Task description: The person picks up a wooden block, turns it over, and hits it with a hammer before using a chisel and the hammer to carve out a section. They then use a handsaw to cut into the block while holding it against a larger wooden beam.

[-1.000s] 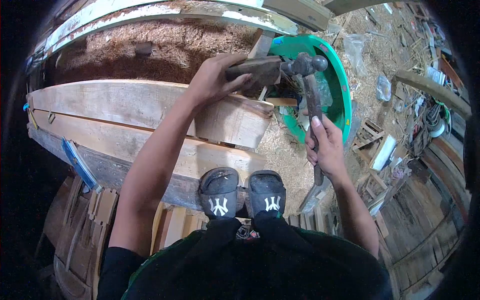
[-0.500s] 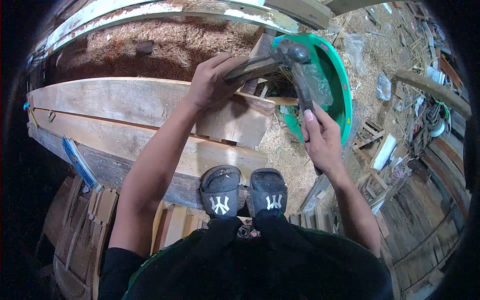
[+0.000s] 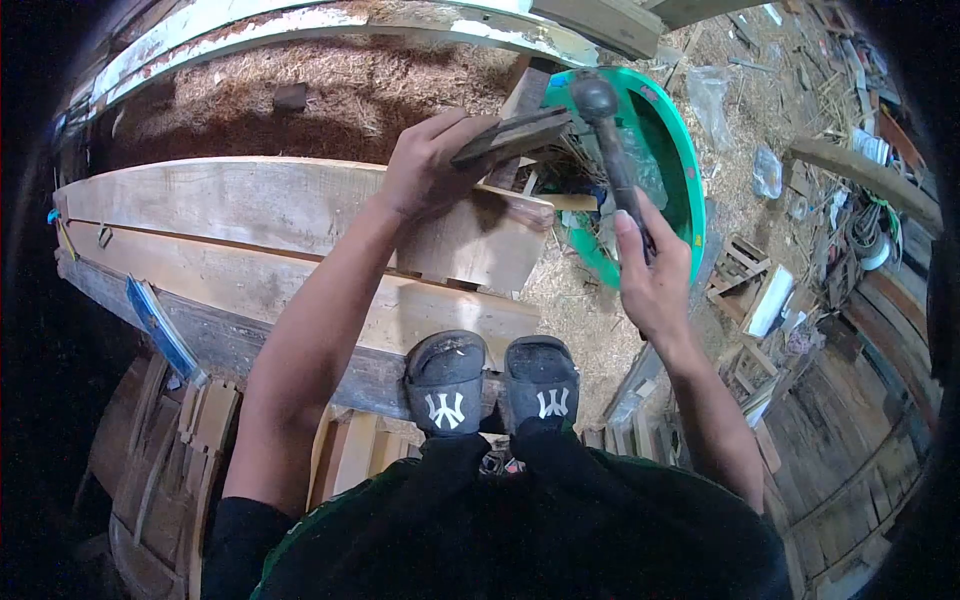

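Note:
My left hand is closed around a short, dark-edged piece of wood, held above the end of a wide plank. The wood's free end points right. My right hand grips the handle of a hammer with a rounded metal head. That head is up and to the right of the wood's end, with a small gap between them. Below both is a green basin with clear plastic and scraps inside.
Planks lie side by side at the left, near my sandalled feet. A weathered beam crosses the top. Sawdust covers the ground, and a pole, a small wooden frame and scrap wood lie to the right.
The hammer has moved right, and its head has come away from the end of the wood. My right hand has shifted slightly right. My left hand is nearly still.

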{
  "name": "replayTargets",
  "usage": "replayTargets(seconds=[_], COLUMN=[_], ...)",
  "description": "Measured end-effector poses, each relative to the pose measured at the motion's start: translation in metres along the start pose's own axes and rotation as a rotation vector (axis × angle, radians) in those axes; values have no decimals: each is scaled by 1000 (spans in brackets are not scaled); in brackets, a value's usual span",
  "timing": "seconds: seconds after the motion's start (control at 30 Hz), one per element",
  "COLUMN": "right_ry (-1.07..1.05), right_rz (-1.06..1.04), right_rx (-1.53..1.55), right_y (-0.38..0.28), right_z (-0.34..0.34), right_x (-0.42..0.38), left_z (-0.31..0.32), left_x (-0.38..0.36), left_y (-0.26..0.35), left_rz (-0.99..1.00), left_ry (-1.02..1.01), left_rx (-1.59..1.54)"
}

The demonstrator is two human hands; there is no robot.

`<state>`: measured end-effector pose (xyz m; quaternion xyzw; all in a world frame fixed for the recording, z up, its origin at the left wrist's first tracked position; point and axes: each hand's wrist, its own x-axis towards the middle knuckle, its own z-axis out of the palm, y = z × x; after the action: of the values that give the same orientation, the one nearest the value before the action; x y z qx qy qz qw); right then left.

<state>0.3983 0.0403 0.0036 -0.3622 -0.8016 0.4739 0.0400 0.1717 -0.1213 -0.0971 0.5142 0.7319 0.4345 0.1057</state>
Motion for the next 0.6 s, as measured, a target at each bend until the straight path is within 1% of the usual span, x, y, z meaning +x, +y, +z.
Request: replayTargets(seconds=[0.03, 0.07, 0.13, 0.17, 0.2, 0.23, 0.3, 0.33, 0.37, 0.4, 0.43, 0.5, 0.6], right_ry=[-33, -33, -82, -79, -112, -145, -173, -202, -204, -199, -195, -198, -193], right_rz=[91, 91, 99, 103, 148, 193, 203, 212, 211, 199, 186, 196, 212], right_rx=[60, 60, 185, 185, 217, 249, 248, 245, 244, 313, 382, 411, 426], right_y=[-2, 0, 7, 6, 4, 2, 1, 0, 2, 5, 7, 5, 0], right_z=[-3, -3, -4, -4, -3, -3, -3, -3, -2, 1, 2, 3, 5], right_x=[-1, -2, -3, -6, -9, -12, -14, -15, -17, -19, -21, -21, -16], left_z=[0, 0, -1, -2, -3, -1, 2, 1, 0, -1, 0, 1, 2], left_x=[0, -1, 2, 4, 4, 4, 5, 4, 3, 2, 1, 2, 4], left_y=[0, 0, 3, 4, 6, 4, 0, 0, 0, 0, -2, -5, -5], left_rz=[0, 5, 13, 59, 105, 105, 162, 161, 139, 116, 114, 115, 114], left_ry=[1, -8, -20, -43, -67, -70, 20, 20, -20, -61, -59, 50, 74], left_rx=[0, 16, 28, 93, 158, 156, 134, 135, 166, 197, 199, 211, 227])
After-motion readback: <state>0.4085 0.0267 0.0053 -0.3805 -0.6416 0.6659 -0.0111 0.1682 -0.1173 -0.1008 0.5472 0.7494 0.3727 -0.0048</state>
